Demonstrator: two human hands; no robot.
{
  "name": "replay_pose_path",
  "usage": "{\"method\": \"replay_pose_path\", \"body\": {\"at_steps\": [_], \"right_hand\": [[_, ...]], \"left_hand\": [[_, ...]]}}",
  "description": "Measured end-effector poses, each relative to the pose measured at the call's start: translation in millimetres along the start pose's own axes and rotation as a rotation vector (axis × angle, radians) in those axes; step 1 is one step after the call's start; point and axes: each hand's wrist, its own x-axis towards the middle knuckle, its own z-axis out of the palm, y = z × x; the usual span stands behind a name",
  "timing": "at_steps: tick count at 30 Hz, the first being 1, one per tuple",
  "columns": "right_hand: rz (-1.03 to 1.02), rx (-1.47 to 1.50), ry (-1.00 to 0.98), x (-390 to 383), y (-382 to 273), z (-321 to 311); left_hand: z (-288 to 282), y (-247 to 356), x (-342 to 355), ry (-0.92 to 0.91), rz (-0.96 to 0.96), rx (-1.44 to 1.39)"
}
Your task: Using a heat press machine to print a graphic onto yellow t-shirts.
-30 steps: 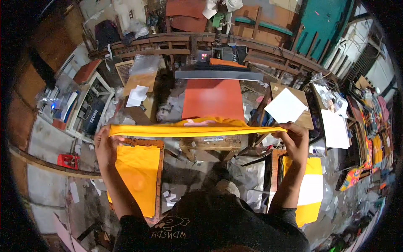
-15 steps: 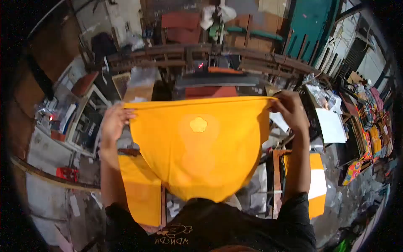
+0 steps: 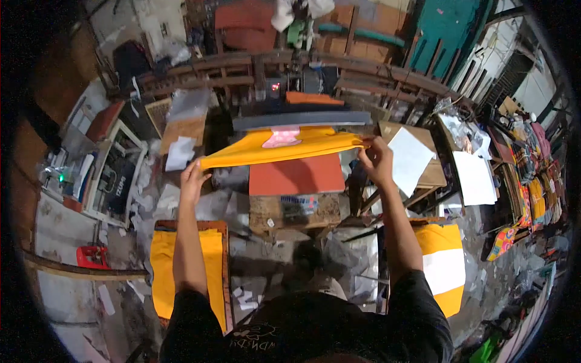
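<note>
A yellow cloth (image 3: 242,155) is stretched between two hands, out in front of the body and over a red board (image 3: 296,177) as seen from above. The left hand (image 3: 191,183) has its fingers clamped on the near left corner; the right hand (image 3: 379,162) has its fingers pinched on the near right corner. The near edge runs almost straight from hand to hand, a little higher in view at the right. The rest of the cloth reaches away toward a long grey bar (image 3: 302,120), with a pink patch (image 3: 282,137) on top — whether the far part touches anything, I cannot tell.

A broad strip of red shows between the cloth's near edge and the board's own front edge. The board lies on a worn wooden surface (image 3: 266,213). A left yellow pile (image 3: 212,257) shows partly behind the left forearm; a right yellow pile (image 3: 439,238), crossed by a white band (image 3: 443,272), lies beside the right sleeve. Between the piles is a gap of floor (image 3: 257,266) with paper scraps (image 3: 245,297). Closest beside the right hand is a large white sheet (image 3: 411,158) — its left edge runs just past the wrist in view.
</note>
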Motion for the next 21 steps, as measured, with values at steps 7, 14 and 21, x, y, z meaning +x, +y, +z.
{"method": "replay_pose_path", "body": {"at_steps": [7, 14, 21], "right_hand": [[0.297, -0.135, -0.228, -85.3, 124.9, 100.1], [0.24, -0.203, -0.229, -93.7, 108.1, 90.0], [0.288, -0.268, -0.272, -119.7, 88.0, 73.9]], "left_hand": [[7.2, -117.2, 43.9, 0.246, -0.358, -0.036], [-11.5, -125.0, 29.7, 0.238, -0.429, 0.07], [-14.7, -121.4, 4.3, 0.171, -0.413, 0.163]]}}
